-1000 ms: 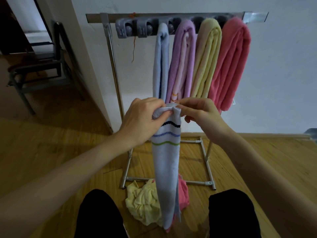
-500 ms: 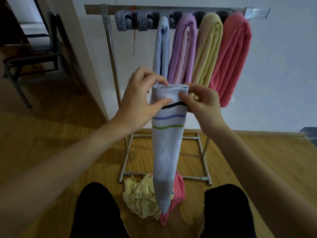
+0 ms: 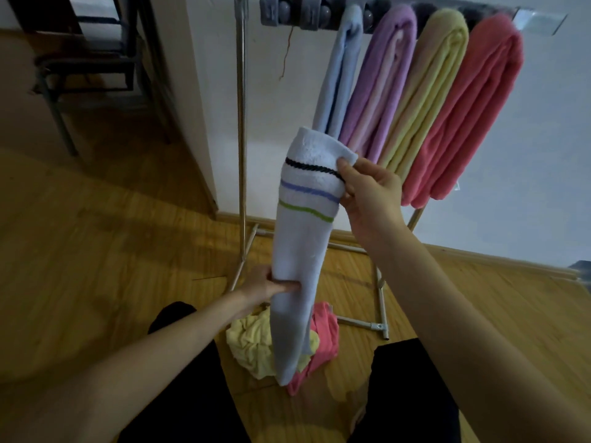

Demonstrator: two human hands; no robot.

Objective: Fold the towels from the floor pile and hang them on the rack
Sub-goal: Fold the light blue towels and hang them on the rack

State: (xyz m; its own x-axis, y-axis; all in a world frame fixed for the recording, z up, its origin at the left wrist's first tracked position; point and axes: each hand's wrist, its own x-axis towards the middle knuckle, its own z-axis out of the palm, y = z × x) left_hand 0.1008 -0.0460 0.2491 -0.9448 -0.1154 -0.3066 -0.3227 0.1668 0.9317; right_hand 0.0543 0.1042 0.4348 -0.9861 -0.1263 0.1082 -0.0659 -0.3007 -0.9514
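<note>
Holding a white striped towel folded into a long narrow strip — the right hand is pinching its top corner beside the black, blue and green stripes, thumb on the front face, the other fingers curled behind. The left hand is gripping the strip lower down, thumb pressing across the front, fingers wrapped behind the cloth. The towel is hanging in the air in front of the rack, its lower end dangling over the floor pile, not yet on the rail.

Progress, judging from how things lie: four folded towels are already hanging side by side in the clip holders along the top bar — a pale blue towel, a purple towel, a yellow towel and a pink towel. Two grey holders at the left end of the bar are showing no towel, so there seems to be room for the one in hand and one more.

What is left: the striped towel looks to be folded lengthwise only and probably needs doubling over before going up. On the wooden floor a crumpled yellow cloth and a crumpled pink cloth are lying together, unfolded — at least two more to go, cannot tell if others are hiding beneath.
</note>
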